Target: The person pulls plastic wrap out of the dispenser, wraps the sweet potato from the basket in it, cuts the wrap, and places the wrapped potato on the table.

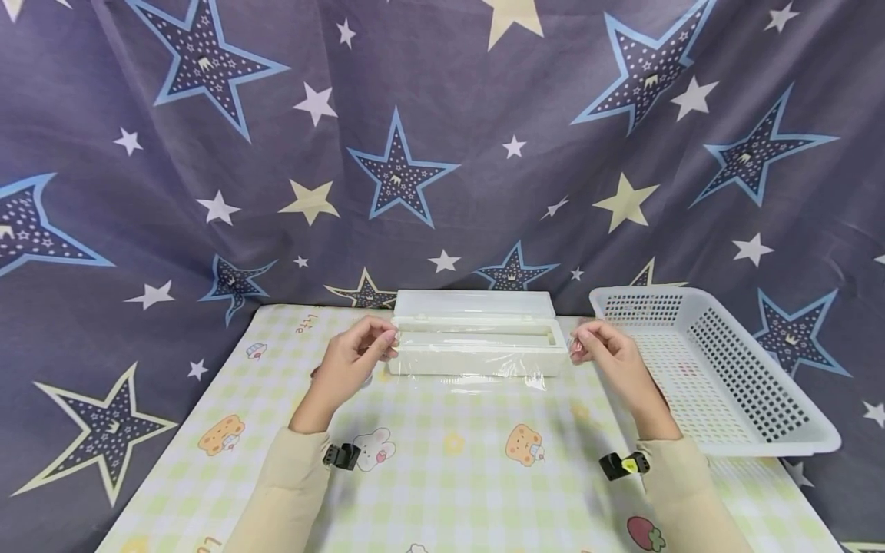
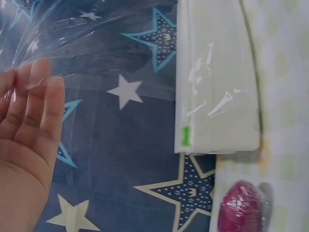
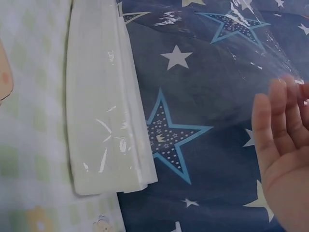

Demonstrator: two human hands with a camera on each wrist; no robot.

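A long white cling film dispenser box sits at the far edge of the table, its translucent lid raised at the back. Clear cling film spreads across the front of the box, between both hands. My left hand pinches the film at the left end, thumb against fingers. At the right end, my right hand pinches it too. Both wrist views show the film drawn taut into creases at the fingertips. A shiny magenta wrapped thing lies left of the box; its kind cannot be made out.
To the right stands a white perforated plastic basket, partly beyond the right forearm. A green checked cloth covers the table. Behind the table hangs a dark curtain with printed stars.
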